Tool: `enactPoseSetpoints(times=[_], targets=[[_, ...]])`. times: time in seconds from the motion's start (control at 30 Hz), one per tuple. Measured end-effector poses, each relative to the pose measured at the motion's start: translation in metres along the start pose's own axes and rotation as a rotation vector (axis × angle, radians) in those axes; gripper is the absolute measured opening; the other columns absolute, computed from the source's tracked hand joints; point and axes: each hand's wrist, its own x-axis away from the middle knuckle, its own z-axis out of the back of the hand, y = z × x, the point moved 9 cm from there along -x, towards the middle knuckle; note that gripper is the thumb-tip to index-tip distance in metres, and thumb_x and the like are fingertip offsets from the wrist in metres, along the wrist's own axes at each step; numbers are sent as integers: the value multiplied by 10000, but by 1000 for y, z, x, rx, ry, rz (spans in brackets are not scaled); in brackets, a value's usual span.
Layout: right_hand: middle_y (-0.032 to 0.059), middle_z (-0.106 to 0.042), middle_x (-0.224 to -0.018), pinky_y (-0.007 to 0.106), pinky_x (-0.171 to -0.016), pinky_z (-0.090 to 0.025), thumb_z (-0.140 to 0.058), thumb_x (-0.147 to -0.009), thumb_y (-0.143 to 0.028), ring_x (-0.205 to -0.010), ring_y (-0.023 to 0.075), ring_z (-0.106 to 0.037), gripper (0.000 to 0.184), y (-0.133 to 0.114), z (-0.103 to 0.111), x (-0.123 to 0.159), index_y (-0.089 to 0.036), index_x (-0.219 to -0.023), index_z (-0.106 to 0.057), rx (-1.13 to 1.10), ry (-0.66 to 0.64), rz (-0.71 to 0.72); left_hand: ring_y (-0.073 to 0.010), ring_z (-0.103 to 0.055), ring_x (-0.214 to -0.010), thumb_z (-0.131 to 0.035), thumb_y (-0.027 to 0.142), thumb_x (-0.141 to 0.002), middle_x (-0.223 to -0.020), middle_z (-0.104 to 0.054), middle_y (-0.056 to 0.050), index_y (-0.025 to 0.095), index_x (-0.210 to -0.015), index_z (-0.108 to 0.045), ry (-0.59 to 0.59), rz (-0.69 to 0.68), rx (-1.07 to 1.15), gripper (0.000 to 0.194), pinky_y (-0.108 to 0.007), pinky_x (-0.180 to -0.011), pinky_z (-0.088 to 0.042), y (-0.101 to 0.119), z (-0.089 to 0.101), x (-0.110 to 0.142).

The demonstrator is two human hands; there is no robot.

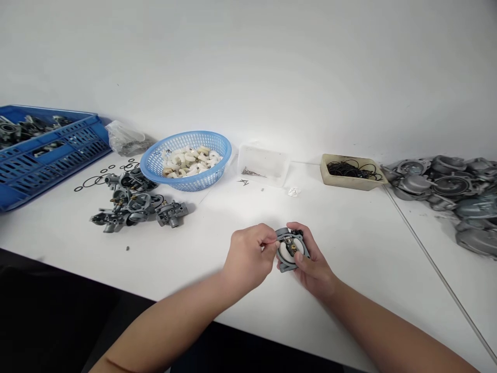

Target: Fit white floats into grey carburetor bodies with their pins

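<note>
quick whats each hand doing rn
left hand: closed, pinching at the grey metal carburetor part, held item too small to tell
right hand: closed, holding the grey metal carburetor part

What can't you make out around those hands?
Head view:
What the left hand pinches: hidden by that hand.
Back of the grey carburetor part: hidden by the right hand.
Blue crate: cut off by the left edge.
Grey castings: cut off by the right edge.
Bits in the clear tray: too small.

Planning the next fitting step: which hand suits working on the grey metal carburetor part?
Left, probably: the left hand has its fingertips at the grey metal carburetor part, while the right hand grips and steadies it.
</note>
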Motion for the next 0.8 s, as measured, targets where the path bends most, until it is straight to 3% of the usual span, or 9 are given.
enactPoseSetpoints(times=[0.17,0.37,0.47,0.6,0.8], targets=[[7,-506,-957,331,-668,-499,-693,-802,-418,-787,163,-508,519,1,-1,0,-389,-1243,-421,33,-20,-22,-79,-499,-514,-595,131,-738,-593,-596,36,177,-673,-573,-155,111,119,83,-188,-471,-364,-10,-6,-6],[19,-502,-1002,329,-635,-497,-691,-806,-423,-749,155,-516,538,0,-5,2,-377,-1257,-401,97,-71,-74,-71,-444,-502,-668,183,-691,-595,-540,38,163,-664,-545,-428,278,413,128,-197,-463,-347,-27,-22,-6],[18,-497,-987,341,-628,-502,-684,-810,-424,-733,157,-504,526,-2,-6,2,-375,-1253,-405,111,-68,-71,-72,-450,-504,-678,191,-689,-602,-549,33,158,-667,-553,-420,272,414,131,-197,-462,-347,-28,-22,-8],[13,-494,-980,337,-651,-497,-670,-831,-407,-749,152,-495,486,-2,-4,2,-382,-1246,-419,105,-41,-63,-70,-444,-491,-629,152,-730,-574,-546,41,165,-647,-574,-334,143,219,101,-191,-457,-330,-18,-14,-11],[7,-500,-952,317,-616,-486,-687,-810,-414,-729,150,-498,467,-1,0,0,-379,-1212,-452,55,6,-30,-97,-567,-571,-566,100,-800,-658,-661,2,174,-696,-652,-168,-244,9,155,-205,-548,-406,13,-2,-7]])
